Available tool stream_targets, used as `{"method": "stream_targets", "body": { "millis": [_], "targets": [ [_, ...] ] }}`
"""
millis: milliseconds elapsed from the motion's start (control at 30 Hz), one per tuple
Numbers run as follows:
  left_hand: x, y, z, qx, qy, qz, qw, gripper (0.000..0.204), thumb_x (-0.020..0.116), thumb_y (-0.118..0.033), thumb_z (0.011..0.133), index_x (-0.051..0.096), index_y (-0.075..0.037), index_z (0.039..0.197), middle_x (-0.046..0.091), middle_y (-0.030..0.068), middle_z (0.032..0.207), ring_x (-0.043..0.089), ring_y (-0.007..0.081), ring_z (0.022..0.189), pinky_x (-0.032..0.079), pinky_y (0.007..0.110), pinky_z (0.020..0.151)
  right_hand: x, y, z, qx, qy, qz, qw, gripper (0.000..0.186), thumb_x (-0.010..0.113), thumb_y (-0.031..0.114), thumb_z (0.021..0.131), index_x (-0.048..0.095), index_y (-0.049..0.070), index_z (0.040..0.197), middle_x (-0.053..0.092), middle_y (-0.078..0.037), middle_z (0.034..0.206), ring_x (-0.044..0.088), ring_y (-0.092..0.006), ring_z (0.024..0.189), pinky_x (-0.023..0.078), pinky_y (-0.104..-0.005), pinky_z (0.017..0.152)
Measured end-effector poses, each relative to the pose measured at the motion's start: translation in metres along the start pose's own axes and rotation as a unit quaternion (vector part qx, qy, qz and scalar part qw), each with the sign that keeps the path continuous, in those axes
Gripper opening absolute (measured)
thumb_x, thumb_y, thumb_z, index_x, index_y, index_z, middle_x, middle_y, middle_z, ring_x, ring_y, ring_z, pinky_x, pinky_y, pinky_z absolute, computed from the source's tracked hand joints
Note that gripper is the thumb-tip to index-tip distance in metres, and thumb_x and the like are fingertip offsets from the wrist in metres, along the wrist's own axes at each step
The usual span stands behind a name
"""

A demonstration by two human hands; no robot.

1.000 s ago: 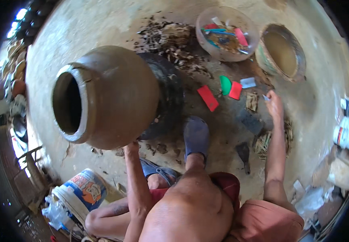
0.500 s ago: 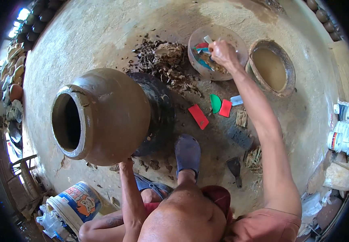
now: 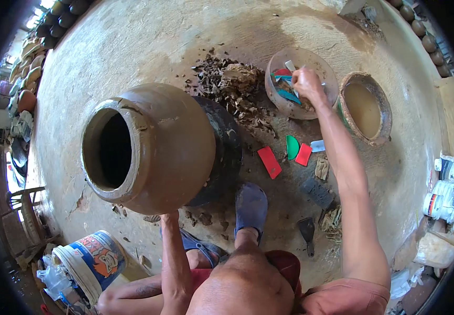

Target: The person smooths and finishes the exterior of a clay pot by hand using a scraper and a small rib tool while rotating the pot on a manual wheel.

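the pot (image 3: 177, 149) was seen just above the fingers of the left hand (image 3: 169, 217), apparently borne by the dark stand (image 3: 227, 144). those fingers were hidden by the pot's underside, so their spread and any hold could not be told. the fingers of the right hand (image 3: 307, 82) were bent down into the bowl (image 3: 293, 110), among the tools (image 3: 289, 96); whether one was gripped there could not be made out.

by appearance, the main shaping was done: a full, rounded body and a wide mouth had been given to the pot. the finishing was judged to be left, since the rim (image 3: 139, 152) was marred by a crack and ragged clay, and its edge was not yet evened. no tool was being applied to the wall.

the red card (image 3: 270, 162), green scraper (image 3: 292, 147) and pale blue card (image 3: 317, 146) were laid out on the floor, nearer than the right fingers. beyond those fingers, to the right, murky water was held in the basin (image 3: 386, 123).
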State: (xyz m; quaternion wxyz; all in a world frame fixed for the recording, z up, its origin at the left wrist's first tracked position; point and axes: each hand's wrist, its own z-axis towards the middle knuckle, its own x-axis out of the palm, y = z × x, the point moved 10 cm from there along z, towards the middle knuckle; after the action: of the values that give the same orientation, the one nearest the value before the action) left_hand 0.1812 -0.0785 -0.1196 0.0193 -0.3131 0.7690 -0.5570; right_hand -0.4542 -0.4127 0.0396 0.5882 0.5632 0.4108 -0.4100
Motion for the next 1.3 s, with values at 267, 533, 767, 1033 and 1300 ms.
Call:
{"method": "stream_targets", "body": {
  "millis": [267,533,767,1033,1300],
  "targets": [
    [-0.03,-0.005,0.014,-0.063,-0.061,0.045,0.995,0.041,0.069,-0.029,0.099,0.058,-0.013,0.135,0.064,0.0093,0.133,0.063,0.0245,0.115,0.057,0.041,0.089,-0.039,-0.038,-0.02,0.125,-0.056,0.378,0.916,0.014,0.07,-0.002,0.087,0.075,0.001,0.1,0.076,-0.006,0.084,0.071,-0.0111,0.071,0.057,-0.0249,0.059],
    [0.007,-0.073,0.069,-0.066,-0.044,0.039,0.996,0.044,0.063,-0.038,0.101,0.057,-0.011,0.135,0.065,0.0113,0.126,0.065,0.0253,0.108,0.059,0.041,0.084,-0.169,0.22,-0.043,-0.177,-0.181,0.426,0.869,0.021,0.063,0.004,0.095,0.076,0.004,0.112,0.077,-0.009,0.09,0.071,-0.0145,0.072,0.058,-0.0318,0.06],
    [0.014,-0.072,0.056,-0.062,-0.072,0.032,0.995,0.049,0.058,-0.046,0.103,0.056,-0.009,0.136,0.065,0.013,0.121,0.067,0.026,0.102,0.061,0.041,0.081,-0.193,0.369,-0.08,-0.402,-0.147,0.308,0.85,0.028,0.062,-0.001,0.085,0.08,0.009,0.104,0.074,-0.013,0.09,0.072,-0.0301,0.086,0.057,-0.0411,0.08],
    [0.074,-0.003,-0.072,-0.204,-0.163,0.074,0.963,0.057,0.053,-0.054,0.105,0.055,-0.007,0.136,0.066,0.015,0.114,0.069,0.0268,0.095,0.062,0.041,0.076,-0.178,0.364,-0.095,-0.375,-0.105,0.349,0.852,0.032,0.062,-0.004,0.082,0.08,0.009,0.105,0.072,-0.012,0.099,0.071,-0.0329,0.091,0.055,-0.0422,0.085],
    [0.088,-0.022,-0.067,-0.222,-0.048,-0.004,0.974,0.056,0.055,-0.05,0.105,0.054,-0.003,0.135,0.066,0.0131,0.112,0.07,0.028,0.092,0.062,0.043,0.067,-0.188,0.364,-0.114,-0.38,-0.112,0.326,0.858,0.048,0.054,-0.018,0.079,0.08,0.008,0.109,0.068,-0.009,0.094,0.069,-0.0239,0.087,0.054,-0.0325,0.077]
  ]
}}
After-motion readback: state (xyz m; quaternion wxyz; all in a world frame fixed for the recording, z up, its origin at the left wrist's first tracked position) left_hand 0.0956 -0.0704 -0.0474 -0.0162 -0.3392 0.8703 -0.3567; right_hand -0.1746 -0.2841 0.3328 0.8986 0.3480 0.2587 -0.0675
